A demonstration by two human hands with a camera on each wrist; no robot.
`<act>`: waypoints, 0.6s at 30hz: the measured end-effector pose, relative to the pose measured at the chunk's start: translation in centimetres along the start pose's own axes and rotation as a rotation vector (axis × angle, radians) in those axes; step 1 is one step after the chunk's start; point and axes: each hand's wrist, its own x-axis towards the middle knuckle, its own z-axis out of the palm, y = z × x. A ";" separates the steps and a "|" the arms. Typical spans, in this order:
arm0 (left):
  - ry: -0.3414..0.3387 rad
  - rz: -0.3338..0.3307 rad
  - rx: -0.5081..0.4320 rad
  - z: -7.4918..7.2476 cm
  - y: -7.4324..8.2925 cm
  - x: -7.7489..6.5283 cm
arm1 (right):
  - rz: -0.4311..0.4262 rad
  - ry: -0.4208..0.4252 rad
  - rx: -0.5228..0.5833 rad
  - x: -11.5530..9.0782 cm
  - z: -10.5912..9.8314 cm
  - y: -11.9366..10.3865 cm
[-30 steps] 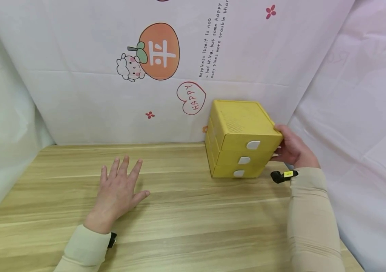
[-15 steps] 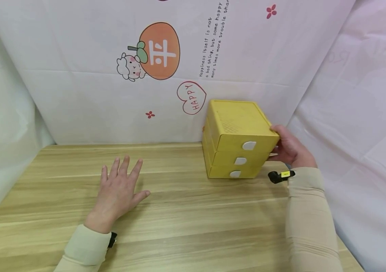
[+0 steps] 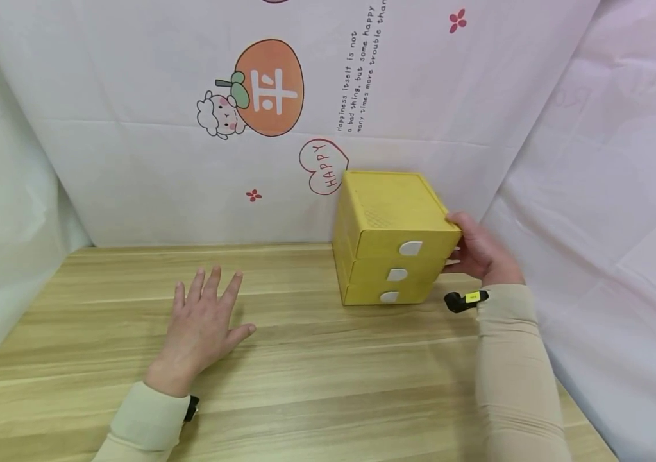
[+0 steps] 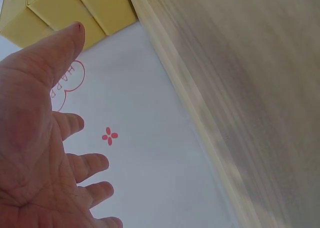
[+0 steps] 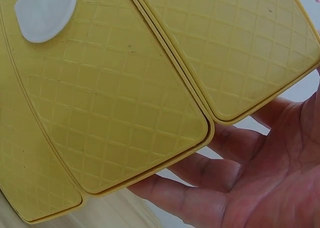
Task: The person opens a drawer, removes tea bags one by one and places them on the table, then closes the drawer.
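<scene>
A yellow three-drawer storage box [image 3: 399,202] with white tab handles stands on the wooden table. My right hand [image 3: 485,253] rests against its right side, thumb at the top edge and the other fingers extended along the side wall. In the right wrist view those fingers [image 5: 200,173] reach past the drawer fronts [image 5: 120,98], and their tips are partly hidden behind the box. All three drawers are closed. Further left, my left hand [image 3: 197,333] is held over the table with fingers spread, holding nothing. The box's corner [image 4: 65,13] shows beyond that hand's thumb in the left wrist view.
Behind the table [image 3: 304,385] hangs a white printed cloth [image 3: 149,179] with cartoon drawings and lettering; the box stands close to it. White sheets also hang at the left [image 3: 4,192] and right [image 3: 610,256] sides.
The storage box has slid to the left along the table, with my right hand moving along against its side. My left hand has stayed in place.
</scene>
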 end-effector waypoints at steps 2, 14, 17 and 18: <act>0.000 0.002 -0.001 0.0 0.0 0.0 | 0.000 0.000 -0.006 0.0 0.2 0.0; 0.028 0.016 0.000 0.4 0.0 0.0 | -0.001 -0.015 -0.026 0.2 1.5 -0.1; 0.031 0.017 -0.004 0.4 0.1 0.1 | -0.002 -0.015 -0.037 0.2 1.9 -0.2; 0.031 0.017 -0.006 0.4 0.1 0.1 | -0.002 -0.015 -0.038 0.2 2.0 -0.2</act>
